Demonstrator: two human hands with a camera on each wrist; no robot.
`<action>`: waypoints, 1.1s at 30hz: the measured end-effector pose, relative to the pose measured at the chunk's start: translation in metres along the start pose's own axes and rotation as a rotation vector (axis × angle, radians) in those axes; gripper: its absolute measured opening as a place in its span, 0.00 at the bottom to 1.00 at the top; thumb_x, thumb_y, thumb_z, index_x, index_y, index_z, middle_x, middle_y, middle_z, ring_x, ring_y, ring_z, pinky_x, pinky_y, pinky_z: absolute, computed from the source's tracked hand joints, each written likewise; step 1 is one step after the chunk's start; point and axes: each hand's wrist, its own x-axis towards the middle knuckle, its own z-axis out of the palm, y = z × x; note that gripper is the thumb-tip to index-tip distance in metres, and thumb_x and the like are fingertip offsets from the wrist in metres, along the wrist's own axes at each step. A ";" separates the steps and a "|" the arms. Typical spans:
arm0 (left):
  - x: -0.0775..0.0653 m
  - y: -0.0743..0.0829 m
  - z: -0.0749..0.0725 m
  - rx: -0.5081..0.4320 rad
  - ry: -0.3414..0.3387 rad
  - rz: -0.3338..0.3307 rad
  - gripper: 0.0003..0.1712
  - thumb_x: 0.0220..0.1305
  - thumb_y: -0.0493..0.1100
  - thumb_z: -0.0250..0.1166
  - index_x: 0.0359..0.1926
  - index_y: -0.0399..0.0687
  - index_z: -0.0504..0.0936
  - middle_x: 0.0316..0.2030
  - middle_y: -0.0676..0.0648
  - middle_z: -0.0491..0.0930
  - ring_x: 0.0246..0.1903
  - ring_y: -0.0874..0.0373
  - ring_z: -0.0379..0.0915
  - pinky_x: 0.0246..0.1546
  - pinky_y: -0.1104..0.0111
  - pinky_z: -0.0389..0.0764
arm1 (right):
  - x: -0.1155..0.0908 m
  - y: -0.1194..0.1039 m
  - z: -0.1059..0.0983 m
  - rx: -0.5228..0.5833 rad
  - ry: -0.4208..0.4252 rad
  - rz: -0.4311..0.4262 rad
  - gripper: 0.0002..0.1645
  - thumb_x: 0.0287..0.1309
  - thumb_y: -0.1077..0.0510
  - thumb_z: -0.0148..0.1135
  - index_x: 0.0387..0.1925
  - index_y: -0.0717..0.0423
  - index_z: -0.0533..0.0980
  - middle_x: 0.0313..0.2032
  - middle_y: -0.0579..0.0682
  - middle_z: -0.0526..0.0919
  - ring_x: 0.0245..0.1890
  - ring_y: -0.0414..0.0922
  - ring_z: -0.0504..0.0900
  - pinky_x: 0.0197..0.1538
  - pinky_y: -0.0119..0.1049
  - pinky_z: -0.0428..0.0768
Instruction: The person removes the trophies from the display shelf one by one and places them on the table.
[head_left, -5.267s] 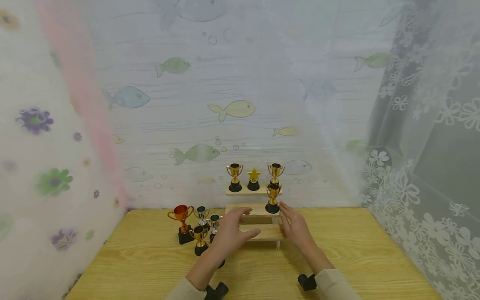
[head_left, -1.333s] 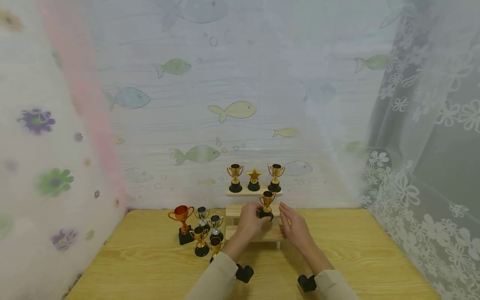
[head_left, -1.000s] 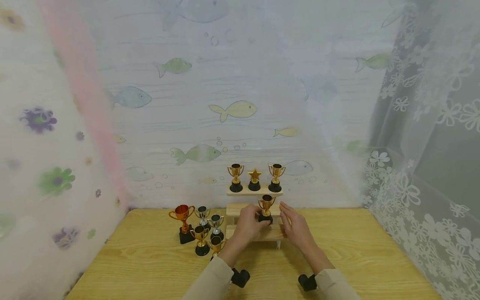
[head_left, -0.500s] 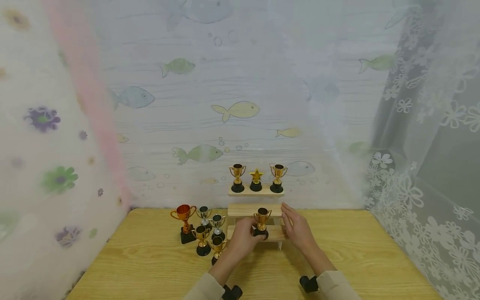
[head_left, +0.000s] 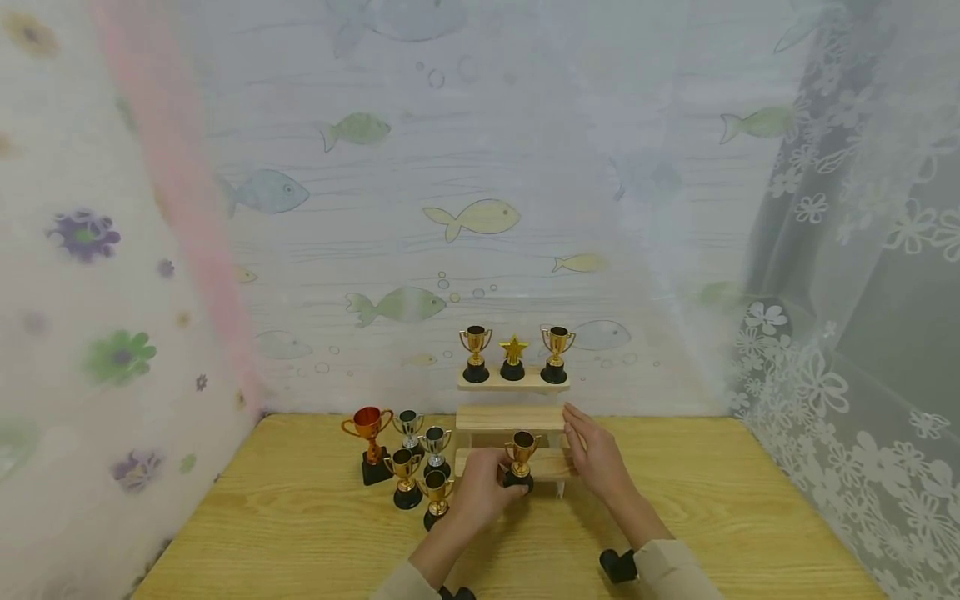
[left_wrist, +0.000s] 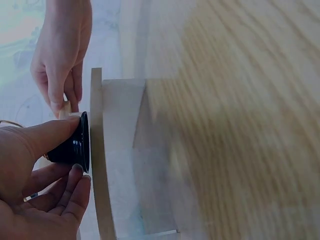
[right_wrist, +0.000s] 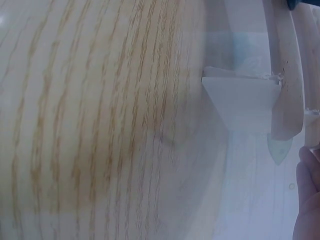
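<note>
Head view: left hand pinches a trophy's base.

Fish-print backdrop behind a wood-grain table, flowered cloth at left, floral lace curtain at right.

"Where does the head camera look from?"

"Above and behind my left hand and right hand, facing forward and down, far enough back to take in both, plus the shelf, the table and the backdrop beyond them."

"And the left wrist?"

"Very close, tipped on its side, looking past my left hand and the cup to my right hand beyond."

"The other wrist?"

"Tipped the opposite way, near the table, which fills most of it; my right hand just enters at the edge."

"Any overlap?"

"Head and left wrist share both hands, cup and shelf."
</note>
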 end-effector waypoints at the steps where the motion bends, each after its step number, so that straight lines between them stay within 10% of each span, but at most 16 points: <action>1: -0.001 0.000 0.000 -0.003 0.000 -0.001 0.15 0.51 0.36 0.81 0.39 0.36 0.86 0.23 0.50 0.74 0.22 0.64 0.64 0.22 0.70 0.68 | 0.000 0.000 0.000 -0.002 0.001 -0.001 0.22 0.77 0.62 0.52 0.64 0.74 0.73 0.68 0.64 0.73 0.66 0.64 0.73 0.65 0.58 0.72; 25: -0.034 -0.012 -0.009 -0.026 -0.088 -0.031 0.11 0.51 0.35 0.81 0.32 0.41 0.86 0.15 0.55 0.63 0.18 0.65 0.56 0.21 0.71 0.60 | 0.001 0.001 0.001 0.002 0.012 -0.016 0.22 0.77 0.63 0.52 0.64 0.74 0.73 0.67 0.65 0.74 0.66 0.63 0.73 0.64 0.57 0.73; 33: -0.044 -0.022 -0.013 0.005 -0.136 -0.061 0.11 0.50 0.37 0.81 0.33 0.41 0.87 0.21 0.55 0.74 0.21 0.67 0.64 0.22 0.71 0.68 | 0.002 0.002 0.002 0.010 0.004 -0.009 0.22 0.77 0.62 0.52 0.64 0.74 0.73 0.67 0.65 0.73 0.66 0.63 0.73 0.64 0.57 0.72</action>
